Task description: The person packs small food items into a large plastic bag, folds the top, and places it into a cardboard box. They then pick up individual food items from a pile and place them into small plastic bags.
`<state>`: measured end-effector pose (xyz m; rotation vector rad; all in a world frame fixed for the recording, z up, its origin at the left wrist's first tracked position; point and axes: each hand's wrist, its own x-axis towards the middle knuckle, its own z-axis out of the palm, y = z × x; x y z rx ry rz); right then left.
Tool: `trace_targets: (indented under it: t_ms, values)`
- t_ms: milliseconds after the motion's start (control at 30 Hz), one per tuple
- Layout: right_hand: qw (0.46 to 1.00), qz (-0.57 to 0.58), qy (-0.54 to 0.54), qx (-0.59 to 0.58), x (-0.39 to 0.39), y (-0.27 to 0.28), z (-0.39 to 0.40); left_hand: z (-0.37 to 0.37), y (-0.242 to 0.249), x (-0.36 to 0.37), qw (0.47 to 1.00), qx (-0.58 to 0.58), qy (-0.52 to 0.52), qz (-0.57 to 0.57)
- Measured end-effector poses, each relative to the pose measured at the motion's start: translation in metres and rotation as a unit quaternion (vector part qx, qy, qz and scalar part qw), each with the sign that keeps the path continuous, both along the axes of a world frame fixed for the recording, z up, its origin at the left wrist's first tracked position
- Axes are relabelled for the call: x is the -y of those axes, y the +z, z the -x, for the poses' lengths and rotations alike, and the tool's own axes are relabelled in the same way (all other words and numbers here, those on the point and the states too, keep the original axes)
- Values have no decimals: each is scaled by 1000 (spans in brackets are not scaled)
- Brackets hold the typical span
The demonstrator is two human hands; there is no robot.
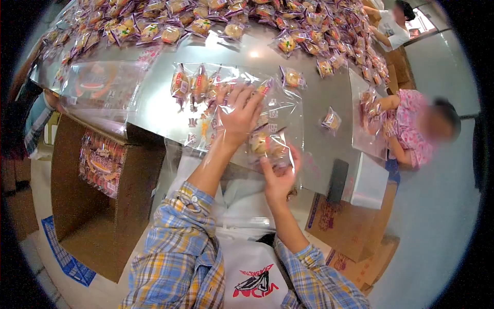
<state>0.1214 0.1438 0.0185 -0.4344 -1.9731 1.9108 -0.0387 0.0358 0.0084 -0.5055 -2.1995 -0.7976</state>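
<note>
A large clear plastic bag [288, 116] with printed characters lies flat on the metal table in front of me. Several wrapped round pastries [199, 82] stand in a row towards its far side. My left hand [239, 110] reaches in under the film, fingers stretched out over the row and partly veiled by glare. Nearer to me, my right hand [280, 177] has its thumb and fingers closed around wrapped pastries [261, 143] at the near right part of the bag. Plastic reflections blur the exact contact there.
A heap of wrapped pastries [319, 26] covers the table's far side. Loose packets [332, 120] lie to the right, flat bags [98, 85] to the left. An open cardboard box [85, 206] holds a filled bag. A co-worker [406, 123] handles packets at right; another person [393, 26] stands farther back.
</note>
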Motion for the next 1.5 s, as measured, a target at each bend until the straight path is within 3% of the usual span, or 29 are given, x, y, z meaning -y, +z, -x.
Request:
trace_targets:
  t_ms: [167,267,367,567,667,767,1067,1167,1367,1500]
  values:
    - [999,4,2,46,10,23,5,3,-5,-1,1000,-2,-2,-5]
    - [986,-156,15,51,0,9,6,2,-5,0,1000,8,-5,-2]
    - [873,-486,30,31,-8,14,3,2,-3,0,1000,10,-6,6]
    - [902,-412,91,94,26,59,22,5,-5,1,1000,-15,12,20]
    - [869,-484,99,26,29,56,30,6,-9,0,999,-26,14,19]
    - [873,-476,106,6,24,48,31,4,-7,1,999,-14,14,25]
    - [923,-350,156,20,-5,46,39,3,-1,0,1000,-2,8,2]
    - [889,-448,97,-14,-4,44,42,2,-3,-2,1000,-2,10,-1]
    - [861,-503,61,46,-2,44,51,2,1,-1,1000,-11,12,-9]
    - [866,-490,95,29,-5,42,66,0,4,-2,1000,9,9,-11]
